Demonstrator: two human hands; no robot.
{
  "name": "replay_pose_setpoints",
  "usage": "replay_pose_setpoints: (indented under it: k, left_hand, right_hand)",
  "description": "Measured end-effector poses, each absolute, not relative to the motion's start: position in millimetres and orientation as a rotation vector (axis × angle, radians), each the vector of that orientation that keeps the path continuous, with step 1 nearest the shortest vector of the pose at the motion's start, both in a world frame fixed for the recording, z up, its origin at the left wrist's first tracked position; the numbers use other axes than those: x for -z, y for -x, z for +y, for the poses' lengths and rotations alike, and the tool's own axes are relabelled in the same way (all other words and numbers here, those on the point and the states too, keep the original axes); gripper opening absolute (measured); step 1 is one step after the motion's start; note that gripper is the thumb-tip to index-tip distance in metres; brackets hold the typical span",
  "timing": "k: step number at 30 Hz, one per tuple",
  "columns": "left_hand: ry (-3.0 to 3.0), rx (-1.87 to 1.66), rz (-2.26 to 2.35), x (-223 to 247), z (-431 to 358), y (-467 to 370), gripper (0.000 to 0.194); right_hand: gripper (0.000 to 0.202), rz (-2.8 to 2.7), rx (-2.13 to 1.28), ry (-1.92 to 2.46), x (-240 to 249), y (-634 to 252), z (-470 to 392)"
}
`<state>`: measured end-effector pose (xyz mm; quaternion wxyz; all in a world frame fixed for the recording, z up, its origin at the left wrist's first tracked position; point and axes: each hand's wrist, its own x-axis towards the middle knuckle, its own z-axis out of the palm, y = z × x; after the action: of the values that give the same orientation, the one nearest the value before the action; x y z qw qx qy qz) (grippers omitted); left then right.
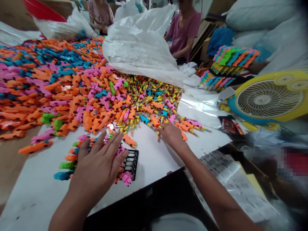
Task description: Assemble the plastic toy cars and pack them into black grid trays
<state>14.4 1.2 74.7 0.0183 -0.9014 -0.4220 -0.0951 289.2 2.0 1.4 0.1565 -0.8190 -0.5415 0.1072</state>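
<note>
My left hand (101, 160) lies with its fingers apart over a black plastic rack (136, 163) with rounded slots. Rows of small toy vehicles in blue, green, orange and pink stick out of the rack around the hand, such as a blue toy vehicle (63, 175). My right hand (171, 134) is closed at the near edge of the pile, its fingertips pinching a small yellow-and-red tube (158, 137). Right behind those fingertips lies an orange toy vehicle (155, 121). The palm side of both hands is hidden.
A heap of loose toy vehicles (72, 86) covers the left, beside many small tubes (146, 85). A large clear plastic bag (139, 48) stands behind. Filled racks (233, 59) and a yellow fan (267, 99) are at right. Two people sit across the table.
</note>
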Motion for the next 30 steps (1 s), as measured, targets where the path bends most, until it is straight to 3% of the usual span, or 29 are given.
replay_pose_setpoints:
  k: [4,9,12,16,19,22,27,30]
  left_hand:
    - [2.799,0.282,-1.297,-75,-1,-15,0.064]
    - [2.780,0.309,-1.272,-76,-1,-15,0.064]
    - [2.792,0.330,-1.250,-76,0,-14,0.063]
    - [2.792,0.334,-1.205,-74,0,-11,0.061]
    - [2.784,0.336,-1.186,-72,-1,-11,0.061]
    - [2.788,0.347,-1.177,-71,0,-11,0.062]
    - [2.806,0.373,-1.168,-72,2,-12,0.058]
    - [2.825,0.365,-1.159,-72,2,-12,0.057]
  right_hand:
    - [0.020,-1.568,-0.471,2.170,5,-284,4]
    - [0.023,-1.202,-1.366,1.461,15,-237,-2]
    - [0.031,-1.079,-1.603,1.141,23,-206,5]
    - [0.018,-1.164,-1.679,1.049,34,-188,16]
    - [0.009,-1.347,-1.553,1.069,39,-189,19]
    - [0.009,-1.508,-1.415,1.077,42,-195,24]
    - [0.014,-1.586,-1.670,1.036,44,-206,41]
    - [0.018,-1.870,-1.427,1.030,41,-209,48]
